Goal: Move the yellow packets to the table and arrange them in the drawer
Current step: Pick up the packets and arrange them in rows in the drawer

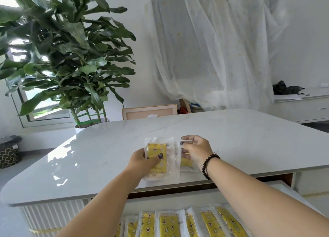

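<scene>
the white table (231, 138) is carrying only a small pile of yellow packets (160, 158) near its front edge, just above the open drawer (277, 188). inside the drawer a row of packets (169, 224) is already standing side by side, so most of the arranging is looking done, with this last pile left to go in. the left hand (142, 163) is gripping the top packets, thumb curling over the yellow print. the right hand (195, 152) is pinching the clear edge of a neighbouring packet (186, 163), fingers bending round it.
</scene>
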The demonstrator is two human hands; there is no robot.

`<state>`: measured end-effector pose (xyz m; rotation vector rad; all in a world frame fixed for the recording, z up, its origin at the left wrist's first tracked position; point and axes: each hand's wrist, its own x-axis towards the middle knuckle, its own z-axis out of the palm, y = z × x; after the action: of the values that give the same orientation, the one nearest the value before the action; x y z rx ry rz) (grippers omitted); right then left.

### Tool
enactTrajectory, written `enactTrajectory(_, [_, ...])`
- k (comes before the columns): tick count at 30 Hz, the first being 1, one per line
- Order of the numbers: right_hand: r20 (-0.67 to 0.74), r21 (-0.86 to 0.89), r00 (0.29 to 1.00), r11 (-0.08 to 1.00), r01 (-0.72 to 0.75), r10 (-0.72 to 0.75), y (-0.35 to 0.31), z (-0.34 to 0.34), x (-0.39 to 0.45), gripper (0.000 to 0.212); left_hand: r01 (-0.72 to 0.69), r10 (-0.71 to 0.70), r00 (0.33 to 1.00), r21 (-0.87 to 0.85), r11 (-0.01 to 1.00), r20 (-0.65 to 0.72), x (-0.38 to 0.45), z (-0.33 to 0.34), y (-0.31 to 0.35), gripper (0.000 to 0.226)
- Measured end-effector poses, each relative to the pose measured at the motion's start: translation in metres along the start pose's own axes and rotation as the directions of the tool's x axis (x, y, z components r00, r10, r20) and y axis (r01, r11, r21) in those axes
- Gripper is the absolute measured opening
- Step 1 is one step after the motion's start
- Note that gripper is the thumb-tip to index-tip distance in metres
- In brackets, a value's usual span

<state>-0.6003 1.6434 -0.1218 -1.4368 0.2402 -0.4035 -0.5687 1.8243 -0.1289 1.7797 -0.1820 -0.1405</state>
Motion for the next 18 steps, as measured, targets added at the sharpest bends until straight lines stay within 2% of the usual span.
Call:
enactTrajectory(2, [-0.057, -0.181, 0.995, 0.981, 0.074, -0.085, 0.002, 0.0, 0.004, 0.019, 0.017, -0.021, 0.999, -0.119, 0.993, -0.033, 0.001, -0.006, 0.001, 0.014])
enactTrajectory(4, [-0.02, -0.45, 0.988, 0.884, 0.128, -0.154, 0.009, -0.003, 0.006, 0.024, 0.006, -0.022, 0.997, -0.21, 0.978, -0.073, 0.003, -0.012, 0.002, 0.009])
enactTrajectory(6, [0.099, -0.673, 0.988, 0.723, 0.155, -0.12, 0.015, -0.009, 0.005, 0.05, -0.008, -0.024, 0.993, -0.275, 0.962, -0.112, 0.005, -0.017, 0.002, 0.009])
enactTrajectory(8, [0.192, -0.801, 0.98, 0.568, 0.188, -0.053, 0.021, -0.013, 0.002, 0.071, -0.006, -0.038, 0.988, -0.282, 0.959, -0.15, 0.01, -0.02, -0.003, 0.009])
enactTrajectory(10, [0.219, -0.852, 0.976, 0.487, 0.194, -0.006, 0.025, -0.013, 0.001, 0.086, 0.016, -0.071, 0.975, -0.25, 0.968, -0.211, 0.014, -0.021, -0.008, 0.01])
enactTrajectory(11, [0.209, -0.854, 0.978, 0.487, 0.181, 0.005, 0.026, -0.012, 0.002, 0.084, 0.03, -0.089, 0.966, -0.237, 0.971, -0.244, 0.015, -0.022, -0.01, 0.014])
enactTrajectory(12, [0.198, -0.861, 0.98, 0.479, 0.172, 0.004, 0.025, -0.012, 0.001, 0.076, 0.043, -0.106, 0.956, -0.228, 0.973, -0.273, 0.016, -0.022, -0.01, 0.019])
enactTrajectory(14, [0.167, -0.906, 0.986, 0.392, 0.159, -0.015, 0.022, -0.012, 0.0, 0.061, 0.06, -0.125, 0.946, -0.216, 0.974, -0.298, 0.014, -0.022, -0.009, 0.03])
enactTrajectory(16, [0.134, -0.949, 0.99, 0.283, 0.141, -0.044, 0.022, -0.013, -0.001, 0.062, 0.067, -0.127, 0.947, -0.206, 0.976, -0.295, 0.011, -0.02, -0.006, 0.05])
enactTrajectory(18, [0.091, -0.952, 0.994, 0.288, 0.102, -0.053, 0.022, -0.011, 0.0, 0.063, 0.075, -0.125, 0.949, -0.178, 0.981, -0.29, 0.009, -0.019, -0.004, 0.08])
